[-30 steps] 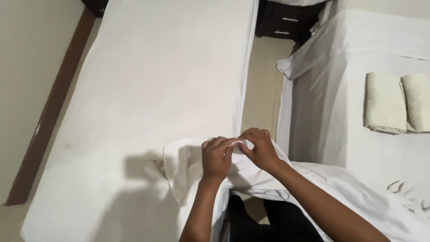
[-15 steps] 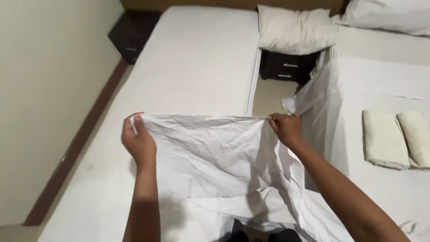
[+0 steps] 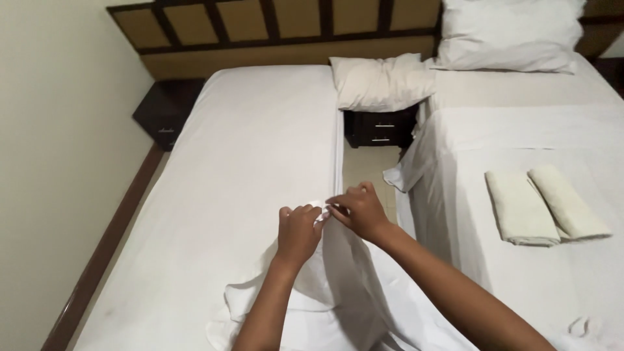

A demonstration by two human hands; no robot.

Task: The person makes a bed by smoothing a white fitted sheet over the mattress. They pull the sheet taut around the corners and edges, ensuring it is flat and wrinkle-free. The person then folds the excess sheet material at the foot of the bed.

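hands (image 3: pixel 328 221) rejoined, white sheet (image 3: pixel 338 286) apparently folded

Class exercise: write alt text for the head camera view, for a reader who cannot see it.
Two bare hands, left hand and right hand, pinch together the edges of a white fabric sheet above a white-covered bed. On the neighbouring bed lie two folded cream towels.

no packages, labels, signs or screens show anywhere in view
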